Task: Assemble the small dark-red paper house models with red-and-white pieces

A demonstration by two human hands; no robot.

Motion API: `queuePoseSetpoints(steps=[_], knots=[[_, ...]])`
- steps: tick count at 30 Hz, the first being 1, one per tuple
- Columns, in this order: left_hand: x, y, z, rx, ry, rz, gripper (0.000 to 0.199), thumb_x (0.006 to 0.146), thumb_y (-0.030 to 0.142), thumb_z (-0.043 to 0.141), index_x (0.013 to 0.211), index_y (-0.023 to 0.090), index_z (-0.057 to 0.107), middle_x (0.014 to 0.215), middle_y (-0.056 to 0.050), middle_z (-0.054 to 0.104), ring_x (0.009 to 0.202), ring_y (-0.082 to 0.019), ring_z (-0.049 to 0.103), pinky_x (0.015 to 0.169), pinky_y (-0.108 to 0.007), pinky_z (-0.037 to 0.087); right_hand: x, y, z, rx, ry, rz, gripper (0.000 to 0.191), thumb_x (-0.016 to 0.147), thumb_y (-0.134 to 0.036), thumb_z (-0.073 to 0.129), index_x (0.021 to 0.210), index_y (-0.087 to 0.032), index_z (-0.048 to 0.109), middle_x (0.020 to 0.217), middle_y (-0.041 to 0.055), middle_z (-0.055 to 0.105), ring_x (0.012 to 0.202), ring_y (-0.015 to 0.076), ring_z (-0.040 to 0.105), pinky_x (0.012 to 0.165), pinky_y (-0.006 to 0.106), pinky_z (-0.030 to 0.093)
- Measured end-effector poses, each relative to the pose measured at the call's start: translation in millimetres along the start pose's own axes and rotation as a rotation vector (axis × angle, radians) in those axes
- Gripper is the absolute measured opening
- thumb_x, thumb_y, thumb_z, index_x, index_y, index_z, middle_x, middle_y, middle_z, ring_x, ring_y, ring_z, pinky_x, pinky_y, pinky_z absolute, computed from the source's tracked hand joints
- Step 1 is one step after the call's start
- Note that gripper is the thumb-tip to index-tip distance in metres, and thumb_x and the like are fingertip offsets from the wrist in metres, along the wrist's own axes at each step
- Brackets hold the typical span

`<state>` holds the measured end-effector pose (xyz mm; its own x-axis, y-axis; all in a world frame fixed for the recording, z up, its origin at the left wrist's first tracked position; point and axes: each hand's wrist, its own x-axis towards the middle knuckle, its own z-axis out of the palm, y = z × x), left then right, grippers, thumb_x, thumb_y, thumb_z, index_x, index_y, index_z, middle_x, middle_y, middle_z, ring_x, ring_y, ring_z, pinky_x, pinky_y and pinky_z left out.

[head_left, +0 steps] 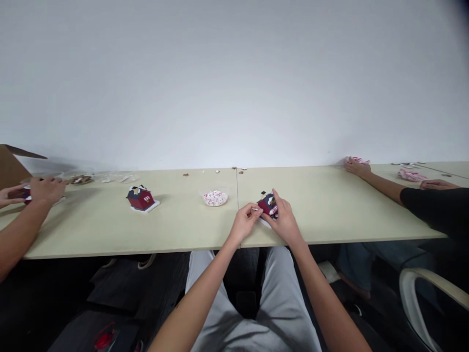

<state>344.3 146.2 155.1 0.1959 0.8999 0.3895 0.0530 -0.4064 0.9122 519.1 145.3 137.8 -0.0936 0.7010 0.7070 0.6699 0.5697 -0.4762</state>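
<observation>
A small toy house (264,204) with dark red walls, a dark roof and a white base is in front of me, close to the table's front edge. My right hand (285,222) is closed around its right side, thumb low and index finger up along the roof. At its left wall, my left hand (246,224) is closed in a pinch. Something tiny and pale shows at those fingertips, too small to name. Left of my hands stands a clear bowl (215,197) filled with small red-and-white pieces.
Another red toy house (141,199) stands further left on the table (176,227). Small flat pieces (241,171) lie along the wall side. A co-worker's hands (46,190) hold a house at far left, near a cardboard box (12,168). Another person's arm (384,186) reaches across at right.
</observation>
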Motion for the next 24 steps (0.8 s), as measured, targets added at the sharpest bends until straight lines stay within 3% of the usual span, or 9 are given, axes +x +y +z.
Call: queuePoseSetpoints(steps=[5,10,24], knots=[[-2.3,-1.5,-3.7,-0.042,-0.004,-0.028,0.036,0.089,0.051,0.062,0.103,0.018,0.066,0.071,0.0,0.058,0.066,-0.014,0.053,0.061,-0.027,0.039,-0.1,0.7,-0.9,-0.017,0.01,0.001,0.088,0.09,-0.053,0.065,0.161,-0.025,0.021,0.141,0.0149,0.05,0.132,0.0352,0.045,0.112,0.057,0.039],[-0.3,-4.6,-4.4,-0.111,-0.043,-0.096,0.038,0.089,0.052,0.062,0.107,0.02,0.056,0.073,-0.001,0.062,0.068,-0.015,0.059,0.057,-0.025,0.039,-1.8,-2.1,-3.7,0.019,-0.015,0.024,0.084,0.091,-0.049,0.065,0.16,-0.028,0.022,0.139,0.0132,0.05,0.131,0.0326,0.047,0.112,0.054,0.041],[-5.2,5.5,-7.1,-0.181,-0.095,-0.121,0.038,0.086,0.054,0.066,0.097,0.022,0.05,0.069,0.004,0.056,0.057,-0.01,0.047,0.056,-0.023,0.034,-4.7,-10.4,-9.9,0.012,-0.049,0.008,0.084,0.089,-0.052,0.068,0.159,-0.032,0.026,0.133,0.0128,0.05,0.125,0.0326,0.051,0.109,0.052,0.045]])
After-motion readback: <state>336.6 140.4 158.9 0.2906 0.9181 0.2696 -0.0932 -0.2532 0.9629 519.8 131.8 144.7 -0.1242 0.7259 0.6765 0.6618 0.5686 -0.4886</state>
